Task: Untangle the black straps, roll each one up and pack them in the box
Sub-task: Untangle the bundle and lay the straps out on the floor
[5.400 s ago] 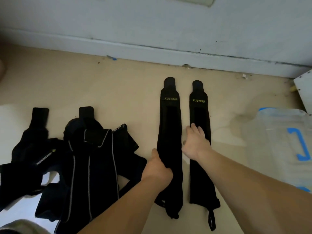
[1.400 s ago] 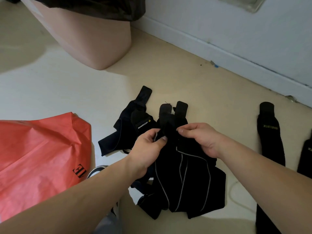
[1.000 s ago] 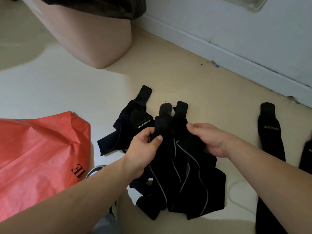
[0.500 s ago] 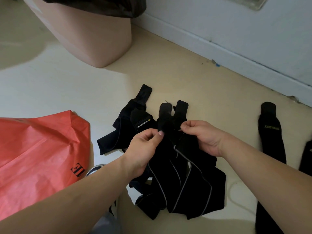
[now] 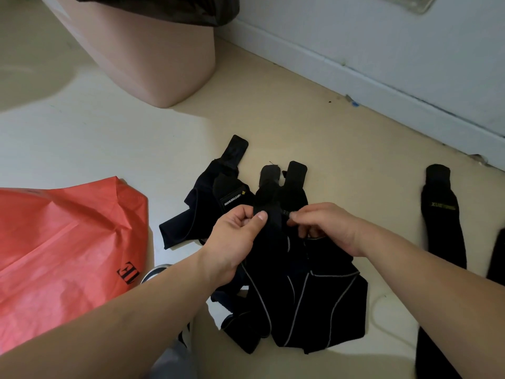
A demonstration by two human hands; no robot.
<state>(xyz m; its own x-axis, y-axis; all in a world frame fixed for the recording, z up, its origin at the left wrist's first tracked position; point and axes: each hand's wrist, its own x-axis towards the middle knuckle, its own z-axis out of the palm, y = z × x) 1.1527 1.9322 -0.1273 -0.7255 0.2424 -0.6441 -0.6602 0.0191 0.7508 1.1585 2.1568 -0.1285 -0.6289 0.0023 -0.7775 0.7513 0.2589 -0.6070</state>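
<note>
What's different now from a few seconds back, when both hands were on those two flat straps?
The left hand and right hand let go of the flat straps and moved to the tangled pile, where both now pinch its upper tabs. The flat straps lie where they were; the pile has barely shifted.

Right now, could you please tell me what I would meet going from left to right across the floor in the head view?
In order: red bag → left hand → right hand, both pinching the tangled straps → flat strap with yellow lettering.
</note>
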